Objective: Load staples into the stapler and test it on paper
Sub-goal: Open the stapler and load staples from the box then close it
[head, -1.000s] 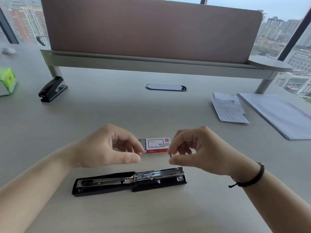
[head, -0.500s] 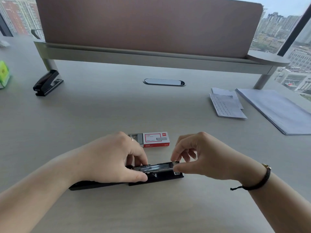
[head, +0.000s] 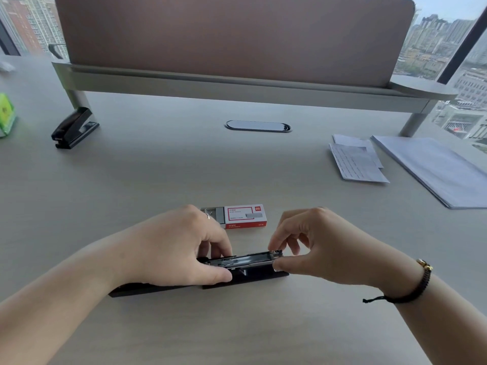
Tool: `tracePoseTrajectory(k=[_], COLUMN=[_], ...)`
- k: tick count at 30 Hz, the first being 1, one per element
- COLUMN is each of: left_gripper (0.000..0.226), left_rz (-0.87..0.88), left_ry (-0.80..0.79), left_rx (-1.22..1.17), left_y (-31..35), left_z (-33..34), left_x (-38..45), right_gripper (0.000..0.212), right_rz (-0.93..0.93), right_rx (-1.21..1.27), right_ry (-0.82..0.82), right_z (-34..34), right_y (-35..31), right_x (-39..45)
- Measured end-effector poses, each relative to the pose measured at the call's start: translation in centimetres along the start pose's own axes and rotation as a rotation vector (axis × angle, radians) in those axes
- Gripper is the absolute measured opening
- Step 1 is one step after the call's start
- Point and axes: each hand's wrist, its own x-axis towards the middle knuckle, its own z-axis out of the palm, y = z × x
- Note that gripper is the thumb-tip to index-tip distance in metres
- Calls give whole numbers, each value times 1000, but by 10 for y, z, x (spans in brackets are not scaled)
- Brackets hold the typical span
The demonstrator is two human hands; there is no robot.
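Black and flat on the pale worktop (head: 263, 325), the opened plastic stapler (head: 245, 270) now sits under both hands, which were up at the red-and-white cardboard staple box (head: 243, 217) a second ago. Your left hand (head: 174, 248) grips the metal staple channel (head: 242, 260) while your right hand (head: 313, 246) pinches its far end, so I judge you're seating the staples; the box lies just beyond your fingers.

At lower centre of the frame, the left hand (head: 174, 248) and right hand (head: 319, 246) pinch the metal rail of the opened black stapler (head: 245, 267) lying on the worktop (head: 158, 180), just below the red staple box (head: 245, 216).
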Motion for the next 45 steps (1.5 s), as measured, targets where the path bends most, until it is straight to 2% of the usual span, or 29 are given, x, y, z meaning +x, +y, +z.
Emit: tracePoseTrajectory(k=[7,16,26,33,37,45], left_gripper=[33,34,39,54,47,20], left_rz=[19,15,4,-124,-196,-241], left_ry=[7,13,-37,-118,-130,-85], left_rx=[17,32,95,173,153,80], left_y=[-1,-1,1,1,-4,-6], left_z=[0,1,-2,-12,-15,-27], left_x=[-1,0,-1,-24,-39,-57], right_gripper=[21,11,2,12,14,40], right_rz=[-17,-161,-213,-206,-163,-25], right_rx=[52,-48,-90,-114,-81,187], right_ry=[42,158,164,173,197,206], right_z=[4,14,20,23,24,29], right_y=[8,16,17,17,17,15], right_x=[-7,-13,-10,-9,-10,-7])
